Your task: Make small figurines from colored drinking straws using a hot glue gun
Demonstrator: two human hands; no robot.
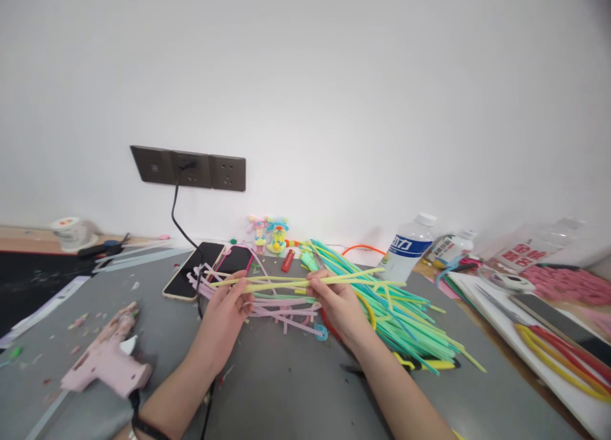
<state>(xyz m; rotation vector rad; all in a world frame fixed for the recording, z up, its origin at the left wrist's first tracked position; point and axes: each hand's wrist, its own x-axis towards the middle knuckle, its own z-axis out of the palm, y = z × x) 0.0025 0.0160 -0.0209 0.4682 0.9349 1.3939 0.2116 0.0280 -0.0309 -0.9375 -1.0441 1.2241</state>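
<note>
Nearest, on the left: the pink glue gun (112,367) lies just beside your left forearm (186,373), and the black cord (175,195) passes beneath it. A sideways sweep of that arm could knock the gun or snag the cord.

Mid-table: yellow strips (277,286) stretch between your left hand (228,306) and right hand (338,303), above loose purple strips (281,312). Right ends overlap the green bundle (410,319); a slack grip would probably let them mix in.

Pose: forearms angle inward, hands apart, each pinching the yellow strips between thumb and fingers, roughly level.

Farther: a dark phone (191,271) beyond your left hand, a water bottle (405,249) behind the bundle.

Farthest: wall socket (229,172), cord plugged in.
</note>
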